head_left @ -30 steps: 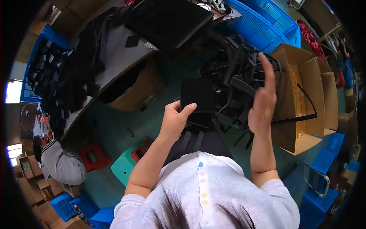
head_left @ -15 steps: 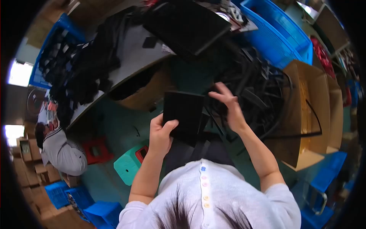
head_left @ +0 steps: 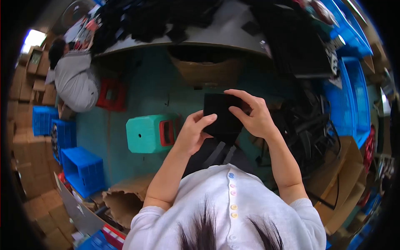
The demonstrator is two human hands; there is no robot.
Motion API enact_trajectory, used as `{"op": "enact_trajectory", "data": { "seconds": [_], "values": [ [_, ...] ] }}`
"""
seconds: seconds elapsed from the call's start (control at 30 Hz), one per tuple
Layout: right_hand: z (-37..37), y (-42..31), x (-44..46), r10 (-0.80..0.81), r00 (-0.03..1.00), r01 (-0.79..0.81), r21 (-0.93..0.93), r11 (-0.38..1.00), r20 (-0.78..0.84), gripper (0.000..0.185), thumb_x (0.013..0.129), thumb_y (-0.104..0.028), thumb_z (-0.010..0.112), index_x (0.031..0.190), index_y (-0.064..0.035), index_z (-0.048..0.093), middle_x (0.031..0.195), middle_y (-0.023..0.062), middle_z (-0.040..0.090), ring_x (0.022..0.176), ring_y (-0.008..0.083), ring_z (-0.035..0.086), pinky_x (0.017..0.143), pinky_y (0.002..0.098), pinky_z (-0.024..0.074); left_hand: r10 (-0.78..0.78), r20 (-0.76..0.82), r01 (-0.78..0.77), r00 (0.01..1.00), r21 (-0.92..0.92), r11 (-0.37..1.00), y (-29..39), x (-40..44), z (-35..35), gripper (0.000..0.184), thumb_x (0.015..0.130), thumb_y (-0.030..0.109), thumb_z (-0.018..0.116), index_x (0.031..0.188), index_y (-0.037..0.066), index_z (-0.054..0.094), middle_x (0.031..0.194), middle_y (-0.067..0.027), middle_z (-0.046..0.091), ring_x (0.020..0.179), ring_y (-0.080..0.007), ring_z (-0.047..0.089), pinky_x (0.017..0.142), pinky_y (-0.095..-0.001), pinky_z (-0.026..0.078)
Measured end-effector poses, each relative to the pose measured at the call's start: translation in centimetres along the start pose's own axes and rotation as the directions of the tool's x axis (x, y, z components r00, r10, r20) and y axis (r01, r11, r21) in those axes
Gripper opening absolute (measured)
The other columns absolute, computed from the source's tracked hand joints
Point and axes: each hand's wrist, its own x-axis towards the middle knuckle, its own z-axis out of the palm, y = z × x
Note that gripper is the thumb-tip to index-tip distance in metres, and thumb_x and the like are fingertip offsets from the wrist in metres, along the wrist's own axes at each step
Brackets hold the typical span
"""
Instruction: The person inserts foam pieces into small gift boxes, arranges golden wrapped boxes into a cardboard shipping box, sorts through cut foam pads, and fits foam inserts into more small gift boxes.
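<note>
A flat, roughly square black piece is held up in front of my body; its material is too dark to make out. My left hand grips its lower left edge, the thumb lying on top and the fingers underneath. At the upper right corner, my right hand has its thumb and forefinger closed on the same piece, with the other fingers partly hidden. Below it another dark flap hangs towards my dark trousers.
A green stool stands on the floor to the left, with a red stool behind it. A person in grey sits far left. Tangled black strips lie right, near a blue crate. Ahead is a table edge above a cardboard box.
The view has turned, so the table now lies straight ahead and the black strips lower right. My right hand, apart from the black piece before, has come onto its upper right corner.
</note>
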Motion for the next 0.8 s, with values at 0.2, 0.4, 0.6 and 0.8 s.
{"op": "enact_trajectory", "data": {
  "seconds": [0.2, 0.4, 0.6, 0.8],
  "values": [
    [7.5, -0.6, 7.3, -0.047, 0.983, 0.023, 0.135, 0.991, 0.177, 0.039, 0.082, 0.001, 0.065, 0.12, -0.0059, 0.061, 0.099, 0.0092, 0.068, 0.085, 0.0174, 0.064, 0.078, 0.0289, 0.0508, 0.39, -0.019, -0.386, 0.921, -0.191, 0.902, 2.4, -0.3, -7.5, 0.069, 0.078, 0.01, 0.073, 0.138, 0.01, 0.038, 0.134, -0.0129, 0.046, 0.113, -0.0175, 0.053, 0.09, -0.0308, 0.047],
    [14.5, -2.3, 15.8, 0.124, 0.887, -0.132, -0.014, 0.991, 0.445, 0.04, 0.085, -0.005, 0.063, 0.125, -0.0057, 0.058, 0.118, 0.0143, 0.063, 0.107, 0.0272, 0.061, 0.094, 0.0359, 0.0453, 0.24, -0.146, -0.276, 0.96, -0.338, 0.9, 4.9, 0.8, -15.8, 0.042, 0.084, 0.006, 0.067, 0.124, 0.001, 0.055, 0.108, -0.0048, 0.064, 0.102, -0.0141, 0.059, 0.094, -0.0295, 0.046],
    [24.2, -2.8, 19.8, -0.348, 0.662, 0.671, -0.319, 0.669, 0.664, 0.082, 0.085, -0.057, 0.049, 0.146, -0.0045, 0.034, 0.151, 0.0155, 0.033, 0.142, 0.0347, 0.026, 0.114, 0.0552, 0.0122, 0.538, -0.388, -0.438, 0.749, 0.319, 0.84, 9.3, 1.2, -21.2, 0.03, 0.084, 0.003, 0.064, 0.114, -0.001, 0.06, 0.103, -0.0069, 0.067, 0.092, -0.0117, 0.061, 0.084, -0.0266, 0.049],
    [23.2, -0.9, 29.0, -0.107, 0.958, 0.212, -0.411, 0.887, 0.265, 0.057, 0.099, -0.03, 0.032, 0.148, -0.0011, 0.027, 0.153, 0.0189, 0.029, 0.144, 0.0348, 0.021, 0.116, 0.0459, 0.0142, 0.449, -0.668, -0.689, 0.593, -0.133, 0.713, 11.1, -0.6, -27.7, 0.032, 0.086, 0.008, 0.067, 0.116, 0.003, 0.059, 0.096, -0.0026, 0.066, 0.082, -0.0135, 0.062, 0.074, -0.0287, 0.05]
  ]
}}
